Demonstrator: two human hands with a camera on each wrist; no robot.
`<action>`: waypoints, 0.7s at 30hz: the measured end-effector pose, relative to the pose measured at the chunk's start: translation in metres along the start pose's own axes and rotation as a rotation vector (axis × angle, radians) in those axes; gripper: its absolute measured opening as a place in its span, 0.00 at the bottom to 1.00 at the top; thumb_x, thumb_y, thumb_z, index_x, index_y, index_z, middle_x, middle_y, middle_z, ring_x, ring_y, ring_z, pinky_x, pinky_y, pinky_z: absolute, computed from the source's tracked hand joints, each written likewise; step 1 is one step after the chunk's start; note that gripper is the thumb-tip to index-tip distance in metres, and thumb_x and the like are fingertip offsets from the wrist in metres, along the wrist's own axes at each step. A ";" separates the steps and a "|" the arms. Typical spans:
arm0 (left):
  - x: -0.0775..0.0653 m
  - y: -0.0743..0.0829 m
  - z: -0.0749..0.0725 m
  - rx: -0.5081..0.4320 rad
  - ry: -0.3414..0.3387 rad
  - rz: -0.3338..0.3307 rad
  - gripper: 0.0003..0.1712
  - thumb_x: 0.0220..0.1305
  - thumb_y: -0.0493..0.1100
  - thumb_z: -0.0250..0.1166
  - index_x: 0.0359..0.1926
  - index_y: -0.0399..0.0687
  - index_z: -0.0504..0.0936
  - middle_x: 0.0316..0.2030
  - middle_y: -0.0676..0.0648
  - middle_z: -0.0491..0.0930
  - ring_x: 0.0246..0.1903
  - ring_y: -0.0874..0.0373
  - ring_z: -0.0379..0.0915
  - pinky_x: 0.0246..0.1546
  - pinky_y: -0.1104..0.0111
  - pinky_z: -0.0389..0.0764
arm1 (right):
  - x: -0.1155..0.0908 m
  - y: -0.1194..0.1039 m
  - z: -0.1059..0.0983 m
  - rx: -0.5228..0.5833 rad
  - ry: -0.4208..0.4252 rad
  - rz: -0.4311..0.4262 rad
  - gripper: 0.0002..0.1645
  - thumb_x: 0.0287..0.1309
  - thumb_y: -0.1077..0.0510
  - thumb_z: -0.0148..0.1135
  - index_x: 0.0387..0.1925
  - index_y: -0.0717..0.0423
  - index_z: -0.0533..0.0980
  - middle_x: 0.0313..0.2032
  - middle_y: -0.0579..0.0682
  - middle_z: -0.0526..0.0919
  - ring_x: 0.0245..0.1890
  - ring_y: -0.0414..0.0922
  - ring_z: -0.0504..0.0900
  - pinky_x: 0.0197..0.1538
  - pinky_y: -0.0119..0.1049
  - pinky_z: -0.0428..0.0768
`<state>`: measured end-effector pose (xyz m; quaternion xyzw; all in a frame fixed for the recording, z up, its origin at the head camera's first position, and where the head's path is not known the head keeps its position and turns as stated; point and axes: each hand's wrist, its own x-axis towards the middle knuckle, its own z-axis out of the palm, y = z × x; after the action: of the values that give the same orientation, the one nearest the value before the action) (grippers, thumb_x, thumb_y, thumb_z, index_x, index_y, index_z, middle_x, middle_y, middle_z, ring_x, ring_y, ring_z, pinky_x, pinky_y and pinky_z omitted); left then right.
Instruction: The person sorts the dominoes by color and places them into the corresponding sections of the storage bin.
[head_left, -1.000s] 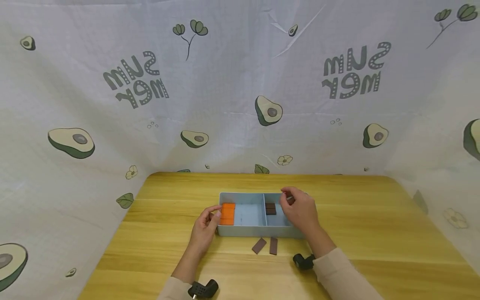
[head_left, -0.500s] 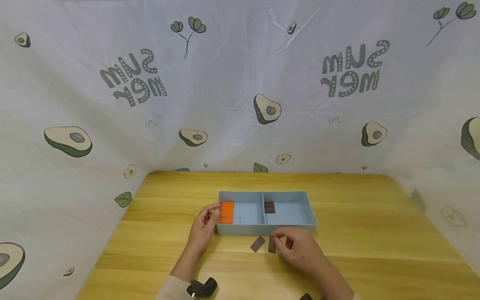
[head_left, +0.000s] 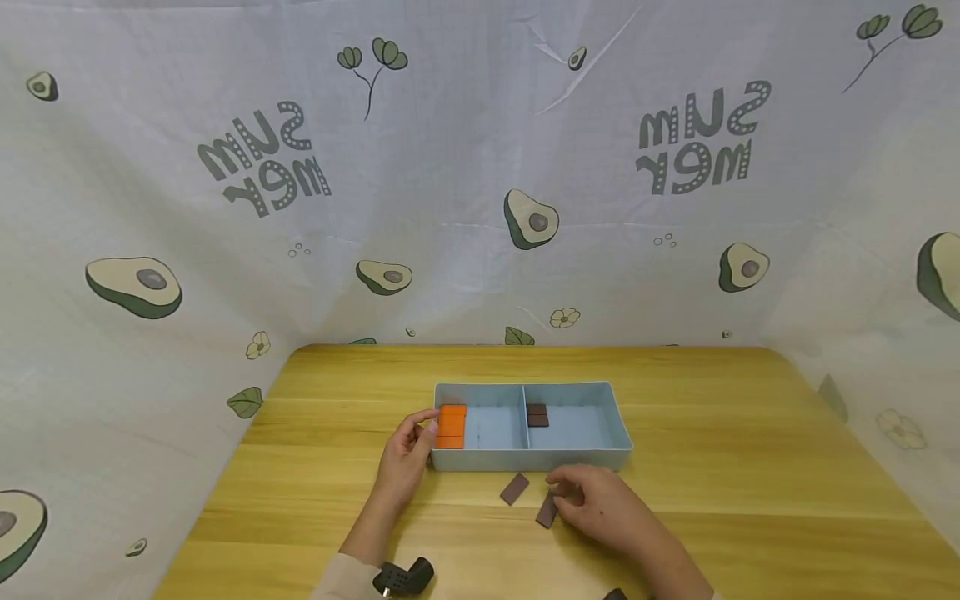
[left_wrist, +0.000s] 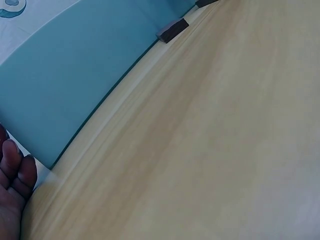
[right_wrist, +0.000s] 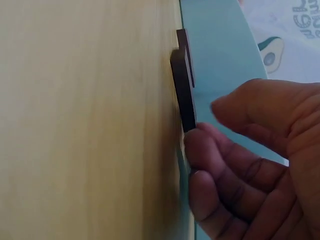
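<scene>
My left hand (head_left: 407,458) rests against the left end of a light blue box (head_left: 480,461), with its fingers at the rim beside several orange tiles (head_left: 452,427). In the right compartment, dark brown tiles (head_left: 537,415) lie against the divider. In front of the box my right hand (head_left: 596,504) reaches over the table, its fingers bent and parted. Its fingertips meet one end of a loose brown tile (head_left: 547,510); the right wrist view shows a gap between its upper digit and that tile (right_wrist: 183,90). A second loose brown tile (head_left: 514,489) lies slanted to the left.
The wooden table (head_left: 300,517) carries the box near its middle. A divider (head_left: 525,417) splits the box into two compartments. Behind the table hangs a white cloth (head_left: 450,167) printed with avocados. A black wrist camera (head_left: 405,577) sits on the left wrist.
My right hand has come from over the right compartment down to the table in front of the box. The right loose tile has turned to a slant and shifted nearer me. My left hand stays.
</scene>
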<state>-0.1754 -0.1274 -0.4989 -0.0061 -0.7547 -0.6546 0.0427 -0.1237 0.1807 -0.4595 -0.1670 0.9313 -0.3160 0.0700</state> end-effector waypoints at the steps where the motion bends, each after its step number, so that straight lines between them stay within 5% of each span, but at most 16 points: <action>1: 0.000 0.000 0.000 -0.001 0.000 0.000 0.18 0.74 0.49 0.62 0.60 0.49 0.81 0.29 0.51 0.68 0.26 0.62 0.66 0.28 0.74 0.69 | 0.000 0.000 0.000 -0.001 -0.008 -0.001 0.11 0.58 0.60 0.70 0.44 0.49 0.84 0.35 0.38 0.85 0.33 0.32 0.76 0.37 0.30 0.77; 10: 0.000 0.000 0.000 -0.004 -0.006 0.003 0.18 0.75 0.48 0.61 0.60 0.48 0.81 0.29 0.51 0.68 0.25 0.63 0.65 0.27 0.75 0.69 | -0.003 0.005 0.000 0.052 -0.093 -0.054 0.16 0.53 0.66 0.65 0.44 0.52 0.83 0.28 0.38 0.78 0.28 0.30 0.72 0.32 0.29 0.73; 21: -0.001 0.002 0.000 0.004 -0.001 0.006 0.18 0.75 0.48 0.61 0.60 0.48 0.80 0.29 0.51 0.68 0.25 0.63 0.65 0.27 0.75 0.69 | -0.006 0.009 -0.005 0.108 -0.174 -0.104 0.19 0.46 0.68 0.63 0.41 0.50 0.83 0.31 0.39 0.78 0.31 0.31 0.72 0.35 0.29 0.73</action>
<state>-0.1740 -0.1268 -0.4969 -0.0086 -0.7561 -0.6529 0.0441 -0.1220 0.1927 -0.4607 -0.2376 0.8934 -0.3534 0.1428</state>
